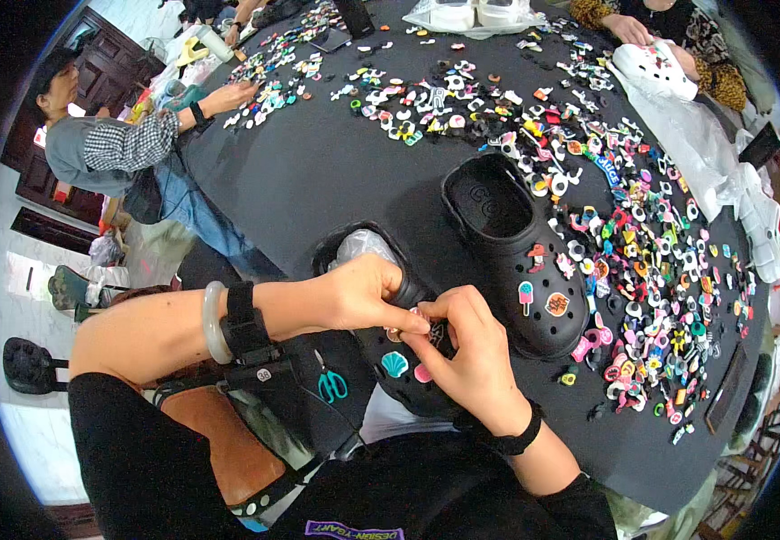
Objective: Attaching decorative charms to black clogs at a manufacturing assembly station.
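A black clog lies tilted in front of me, with clear plastic bunched in its heel end. Over its toe part, my left hand and my right hand meet with thumbs and forefingers pinched together. Between the fingertips is a small shoe charm, mostly hidden by them. A teal shell charm and a pink charm show on the clog beside my right thumb. The matching black clog stands just right of my hands, carrying several charms, among them a blue popsicle charm.
Loose shoe charms are spread over the dark table, densest at the right. Teal-handled scissors lie near my left forearm. One person reaches to the charms at far left; another's hands hold a white clog at far right.
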A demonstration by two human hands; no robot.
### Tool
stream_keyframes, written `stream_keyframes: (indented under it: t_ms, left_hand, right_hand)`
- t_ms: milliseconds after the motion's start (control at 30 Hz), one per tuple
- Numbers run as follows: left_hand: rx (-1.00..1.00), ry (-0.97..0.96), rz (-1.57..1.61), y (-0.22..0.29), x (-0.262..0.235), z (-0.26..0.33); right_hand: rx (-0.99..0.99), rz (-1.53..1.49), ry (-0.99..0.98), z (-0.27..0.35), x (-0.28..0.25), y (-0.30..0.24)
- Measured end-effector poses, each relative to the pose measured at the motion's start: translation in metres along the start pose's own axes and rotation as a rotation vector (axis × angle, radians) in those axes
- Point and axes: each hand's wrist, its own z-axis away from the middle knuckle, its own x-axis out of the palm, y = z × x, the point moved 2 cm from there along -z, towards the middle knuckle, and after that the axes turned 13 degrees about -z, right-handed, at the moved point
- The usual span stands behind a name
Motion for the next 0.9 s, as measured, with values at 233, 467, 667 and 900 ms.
stream_keyframes:
  t_ms: [233,467,667,900]
  left_hand:
    - [0.125,0.131,-0.130,-0.008,0.001,-0.007]
    - [0.093,0.097,-0.139,-0.006,-0.003,-0.011]
    - [0.084,0.030,0.014,-0.004,0.001,0.001]
    - [0.136,-0.011,-0.204,0.016,-0.001,0.021]
  right_hand:
    - [-0.012,-0.009,0.027,-0.003,0.002,0.009]
    - [0.034,-0.055,0.028,-0.004,0.001,0.012]
    - [-0.009,-0.133,0.018,0.000,0.002,0.009]
    - [-0.025,-0.178,0.133,0.013,0.005,-0.001]
